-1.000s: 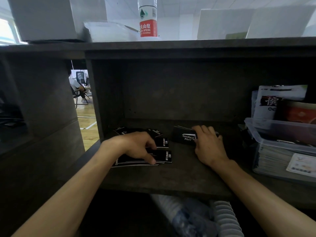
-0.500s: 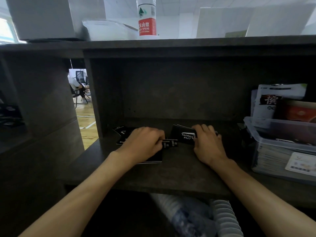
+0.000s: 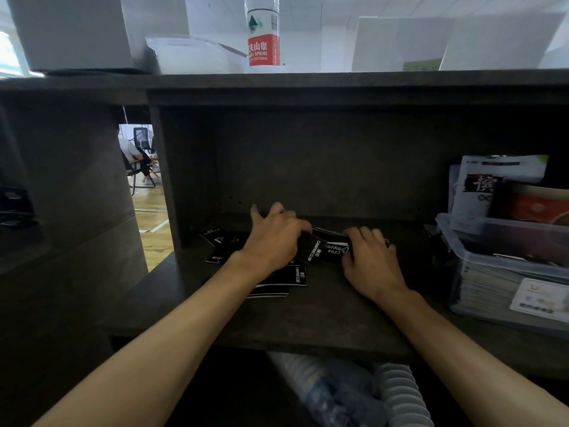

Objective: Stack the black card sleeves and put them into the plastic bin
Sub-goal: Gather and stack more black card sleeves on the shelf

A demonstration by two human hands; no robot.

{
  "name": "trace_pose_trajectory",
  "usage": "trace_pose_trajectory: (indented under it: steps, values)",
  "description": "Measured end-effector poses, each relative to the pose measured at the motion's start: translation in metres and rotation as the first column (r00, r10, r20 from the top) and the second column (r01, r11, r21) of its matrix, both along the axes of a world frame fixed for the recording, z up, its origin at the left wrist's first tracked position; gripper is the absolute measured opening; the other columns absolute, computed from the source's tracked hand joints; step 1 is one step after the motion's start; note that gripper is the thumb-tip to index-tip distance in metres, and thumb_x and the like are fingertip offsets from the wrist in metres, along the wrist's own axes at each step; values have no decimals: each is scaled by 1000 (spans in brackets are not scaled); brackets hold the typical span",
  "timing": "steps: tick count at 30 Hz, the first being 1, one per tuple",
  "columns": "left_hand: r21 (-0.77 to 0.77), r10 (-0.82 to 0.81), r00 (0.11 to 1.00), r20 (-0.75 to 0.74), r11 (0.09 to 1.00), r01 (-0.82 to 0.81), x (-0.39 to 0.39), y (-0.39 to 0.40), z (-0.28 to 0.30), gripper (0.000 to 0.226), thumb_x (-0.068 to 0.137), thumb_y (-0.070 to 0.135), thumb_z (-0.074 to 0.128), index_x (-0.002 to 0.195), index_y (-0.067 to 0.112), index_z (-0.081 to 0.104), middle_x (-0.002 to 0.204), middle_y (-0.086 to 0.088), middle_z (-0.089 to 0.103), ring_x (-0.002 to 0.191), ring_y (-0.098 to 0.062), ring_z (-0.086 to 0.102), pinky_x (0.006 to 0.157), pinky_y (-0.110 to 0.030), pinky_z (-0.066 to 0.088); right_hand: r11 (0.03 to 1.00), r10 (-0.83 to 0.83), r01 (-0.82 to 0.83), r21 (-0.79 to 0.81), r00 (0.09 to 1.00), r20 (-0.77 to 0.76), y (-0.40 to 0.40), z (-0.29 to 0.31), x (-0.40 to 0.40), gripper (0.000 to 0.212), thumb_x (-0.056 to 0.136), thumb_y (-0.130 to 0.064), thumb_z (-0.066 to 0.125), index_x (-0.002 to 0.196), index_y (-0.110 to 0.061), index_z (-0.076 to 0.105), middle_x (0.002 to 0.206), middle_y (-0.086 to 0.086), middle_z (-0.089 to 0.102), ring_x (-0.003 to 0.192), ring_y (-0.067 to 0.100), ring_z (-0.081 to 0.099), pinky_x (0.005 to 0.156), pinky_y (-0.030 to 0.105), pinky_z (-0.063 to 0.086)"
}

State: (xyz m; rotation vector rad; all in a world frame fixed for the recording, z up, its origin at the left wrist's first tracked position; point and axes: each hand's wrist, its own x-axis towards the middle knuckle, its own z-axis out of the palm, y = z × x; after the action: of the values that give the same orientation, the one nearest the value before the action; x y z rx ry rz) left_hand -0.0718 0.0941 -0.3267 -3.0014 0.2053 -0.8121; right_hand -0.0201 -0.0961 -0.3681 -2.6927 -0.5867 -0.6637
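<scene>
Black card sleeves with white lettering lie scattered on the dark shelf (image 3: 308, 315). My left hand (image 3: 274, 238) pinches one black sleeve (image 3: 312, 251) by its edge and holds it tilted, right beside a small stack (image 3: 334, 252). On that stack my right hand (image 3: 368, 260) rests with fingers bent over it. Loose sleeves (image 3: 220, 240) lie at the back left, and others (image 3: 289, 277) lie below my left wrist. The clear plastic bin (image 3: 505, 257) stands at the right of the shelf, apart from both hands.
The bin holds stacked paper packets, with upright packages (image 3: 492, 186) behind it. A shelf board runs overhead, with a water bottle (image 3: 263, 35) and white boxes on top. A side panel (image 3: 166, 174) closes the compartment on the left. Plastic-wrapped cups (image 3: 400, 396) lie below.
My left hand has lifted off the left pile and carried one sleeve rightward, up to the stack under my right hand. The right hand has stayed on that stack.
</scene>
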Motion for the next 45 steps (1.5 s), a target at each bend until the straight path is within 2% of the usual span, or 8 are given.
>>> trace_pose_trajectory:
  steps: [7,12,15,19,23,30,39,45]
  values:
    - [-181,-87,990,112,978,106,24,-20,-17,48,84,19,72,124,23,45,127,-4,38,116,-21,45,91,-37,52,999,-7,7,32,1000,2,3,0,-1,40,97,-42,48,133,-25,47,127,0,51,116,18,45,99,48,42]
    - [-495,-254,966,-44,845,200,32,-38,-25,58,89,9,66,138,26,39,144,2,27,129,-17,43,100,-20,32,1000,7,-7,-18,1000,6,0,-1,0,40,98,-33,50,136,-24,44,131,2,48,121,20,41,97,48,44]
    - [-570,-261,965,-40,799,192,23,-29,-20,46,91,11,63,132,27,48,139,3,40,126,-11,44,102,-21,37,1000,16,-16,-16,1000,-22,0,-2,2,45,98,-28,52,141,-23,41,138,2,46,131,21,35,101,53,42]
    - [-500,-201,941,-272,865,40,-6,10,-3,19,85,32,74,100,33,62,103,8,64,94,-3,61,81,-22,50,1000,4,-5,-17,999,-34,2,-2,3,48,96,-27,54,141,-24,40,137,3,45,129,23,37,102,53,42]
    - [-289,-69,806,-587,949,-130,-37,42,9,47,78,44,78,121,32,62,115,14,60,109,-7,56,88,-23,44,1000,-6,6,-7,1000,-21,2,-3,3,44,97,-28,53,139,-24,42,135,3,47,125,23,39,100,52,43]
    - [-197,-14,844,-537,974,-110,-50,43,3,30,91,39,65,121,35,66,129,8,60,124,-14,50,106,-36,41,1000,-7,7,1,1000,-10,1,-1,-1,42,98,-29,51,139,-25,42,134,3,47,125,22,39,100,50,43]
    - [-22,-58,998,-4,998,58,-44,29,5,8,95,32,56,91,30,63,86,12,63,82,-9,60,77,-31,48,1000,0,0,14,1000,-8,0,-2,2,40,98,-29,52,137,-26,43,131,1,48,121,20,41,100,47,43]
    - [-91,-105,955,-277,992,83,-47,32,-2,3,92,38,63,92,39,65,94,19,61,90,-3,58,74,-27,44,1000,5,-5,13,1000,-3,1,-3,4,40,97,-29,52,136,-25,44,129,1,49,120,21,41,98,47,44]
